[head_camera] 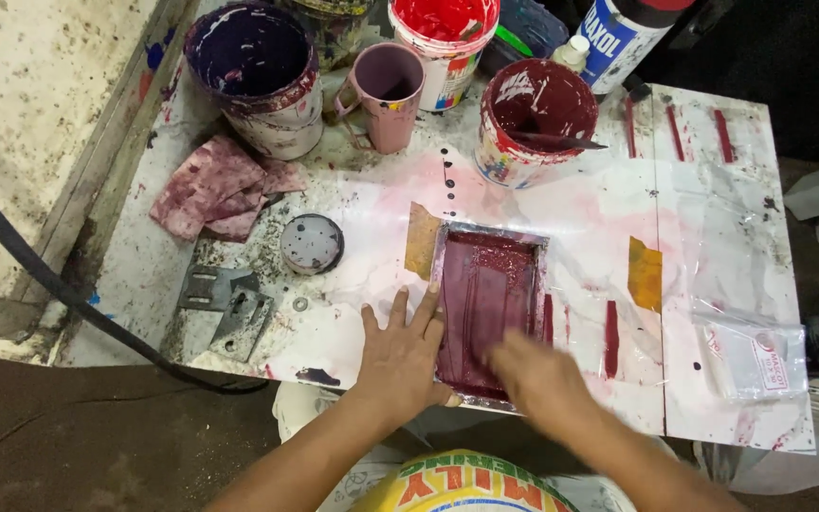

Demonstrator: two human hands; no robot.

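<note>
Altogether four paint buckets, two hands.

Work table, top covered in white sheeting stained pink and red. Far edge: purple paint bucket, pink mug, red paint bucket, dark red paint bucket. Left side: stained rags, round grey lid, two metal brackets. Near edge, centre: rectangular frame coated dark red. Right corner: clear plastic bag.
</note>
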